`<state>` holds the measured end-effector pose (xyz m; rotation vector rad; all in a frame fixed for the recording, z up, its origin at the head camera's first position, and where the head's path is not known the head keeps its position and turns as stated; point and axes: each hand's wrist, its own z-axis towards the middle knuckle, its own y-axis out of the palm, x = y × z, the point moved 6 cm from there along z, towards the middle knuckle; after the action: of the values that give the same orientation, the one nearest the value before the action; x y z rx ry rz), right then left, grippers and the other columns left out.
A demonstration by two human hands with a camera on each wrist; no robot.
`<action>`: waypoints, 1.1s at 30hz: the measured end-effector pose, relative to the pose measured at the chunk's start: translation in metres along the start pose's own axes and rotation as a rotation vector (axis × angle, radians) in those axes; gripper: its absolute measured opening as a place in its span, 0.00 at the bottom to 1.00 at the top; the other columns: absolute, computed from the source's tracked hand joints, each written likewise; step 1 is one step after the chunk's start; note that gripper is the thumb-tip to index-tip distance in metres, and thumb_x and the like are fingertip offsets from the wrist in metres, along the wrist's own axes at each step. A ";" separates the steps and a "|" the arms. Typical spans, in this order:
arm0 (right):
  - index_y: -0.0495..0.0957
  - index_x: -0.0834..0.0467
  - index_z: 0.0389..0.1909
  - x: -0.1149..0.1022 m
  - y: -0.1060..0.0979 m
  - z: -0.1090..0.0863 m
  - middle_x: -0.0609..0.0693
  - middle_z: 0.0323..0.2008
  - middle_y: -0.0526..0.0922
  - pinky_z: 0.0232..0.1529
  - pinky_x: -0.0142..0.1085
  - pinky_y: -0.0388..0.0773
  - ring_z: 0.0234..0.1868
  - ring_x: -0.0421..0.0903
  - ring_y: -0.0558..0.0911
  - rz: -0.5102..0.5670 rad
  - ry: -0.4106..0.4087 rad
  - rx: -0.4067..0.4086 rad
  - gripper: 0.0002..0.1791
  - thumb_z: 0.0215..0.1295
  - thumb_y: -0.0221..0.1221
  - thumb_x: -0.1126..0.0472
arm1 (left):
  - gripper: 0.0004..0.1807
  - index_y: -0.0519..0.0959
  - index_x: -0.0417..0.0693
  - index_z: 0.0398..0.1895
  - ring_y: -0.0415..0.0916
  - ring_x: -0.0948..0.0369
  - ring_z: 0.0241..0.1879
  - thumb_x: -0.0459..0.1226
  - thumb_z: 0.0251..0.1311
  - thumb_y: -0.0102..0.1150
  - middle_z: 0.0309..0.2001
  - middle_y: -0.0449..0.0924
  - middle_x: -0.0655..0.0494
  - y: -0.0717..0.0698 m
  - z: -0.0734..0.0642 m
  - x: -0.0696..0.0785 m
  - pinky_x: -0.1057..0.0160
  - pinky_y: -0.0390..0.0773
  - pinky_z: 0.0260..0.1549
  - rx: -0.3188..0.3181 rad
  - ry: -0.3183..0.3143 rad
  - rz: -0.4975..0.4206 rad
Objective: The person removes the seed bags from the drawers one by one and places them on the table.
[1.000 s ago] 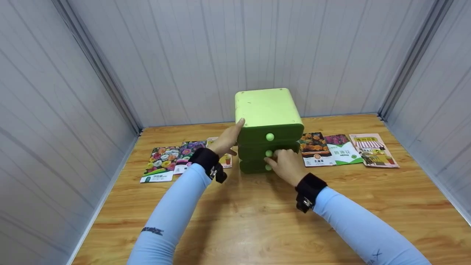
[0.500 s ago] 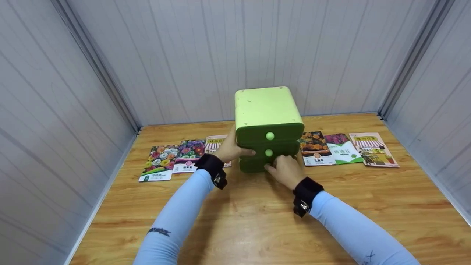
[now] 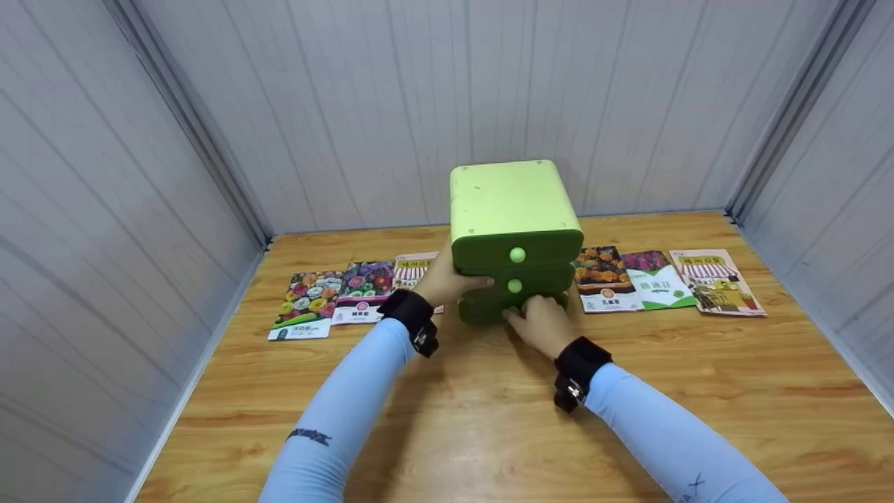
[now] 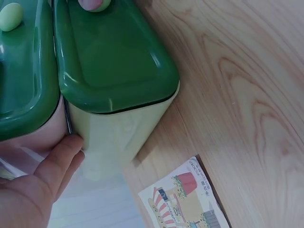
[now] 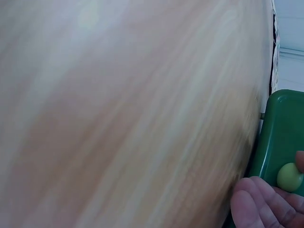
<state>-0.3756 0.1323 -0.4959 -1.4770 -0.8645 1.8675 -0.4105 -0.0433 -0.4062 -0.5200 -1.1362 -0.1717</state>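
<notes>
A small three-drawer cabinet [image 3: 513, 199] with a pale yellow-green top and dark green drawer fronts stands on the table. My left hand [image 3: 447, 281] rests on its left side, the thumb lying across the middle drawer front. In the left wrist view, the fingers [image 4: 59, 164] press the side wall at the seam between two drawers. With my right hand [image 3: 546, 325] I pinch the round light green knob [image 5: 289, 177] of the bottom drawer [image 4: 114, 57], hiding that knob in the head view. The top knob [image 3: 517, 255] and middle knob [image 3: 515, 286] show. All three drawers look closed.
Left of the cabinet lie three flat packets: a rose-coloured flower packet [image 3: 306, 304], a purple flower packet [image 3: 363, 293] and a shopfront one [image 3: 412, 269]. To its right are an orange flower packet [image 3: 606, 279], a green-white one [image 3: 656, 283] and another shopfront packet [image 3: 719, 283]. Panel walls enclose the table.
My left hand slid from the cabinet's upper left front edge round its side, thumb now across the front. The right hand moved slightly down and took hold of the bottom knob.
</notes>
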 end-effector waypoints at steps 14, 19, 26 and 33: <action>0.62 0.51 0.07 -0.003 -0.002 -0.011 0.40 0.07 0.60 0.11 0.32 0.55 0.08 0.38 0.62 0.014 -0.031 -0.065 0.29 0.68 0.60 0.52 | 0.44 0.63 0.55 0.67 0.71 0.56 0.60 0.26 0.48 0.74 0.60 0.74 0.54 0.001 -0.002 -0.001 0.53 0.70 0.62 0.027 -0.050 0.006; 0.66 0.51 0.06 -0.007 -0.005 -0.021 0.40 0.06 0.63 0.12 0.32 0.58 0.08 0.39 0.65 0.004 -0.046 -0.100 0.30 0.68 0.60 0.51 | 0.46 0.60 0.57 0.70 0.69 0.56 0.62 0.29 0.49 0.74 0.61 0.72 0.55 0.000 -0.001 -0.003 0.54 0.68 0.64 0.040 -0.091 0.037; 0.69 0.53 0.07 -0.012 -0.010 -0.040 0.43 0.06 0.66 0.13 0.32 0.58 0.08 0.40 0.65 0.008 -0.054 -0.123 0.28 0.69 0.61 0.53 | 0.48 0.56 0.50 0.73 0.69 0.55 0.63 0.33 0.50 0.75 0.64 0.69 0.50 0.002 -0.004 0.010 0.55 0.69 0.63 -0.008 -0.106 0.070; 0.66 0.51 0.06 -0.016 -0.009 -0.056 0.42 0.06 0.66 0.14 0.32 0.58 0.09 0.39 0.66 0.003 -0.071 -0.115 0.29 0.68 0.62 0.53 | 0.44 0.62 0.50 0.69 0.70 0.52 0.61 0.30 0.49 0.75 0.60 0.73 0.49 0.002 -0.002 -0.001 0.51 0.70 0.62 0.017 -0.105 0.037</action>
<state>-0.3175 0.1324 -0.4890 -1.4884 -1.0192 1.9108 -0.4087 -0.0428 -0.4087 -0.5395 -1.2279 -0.1036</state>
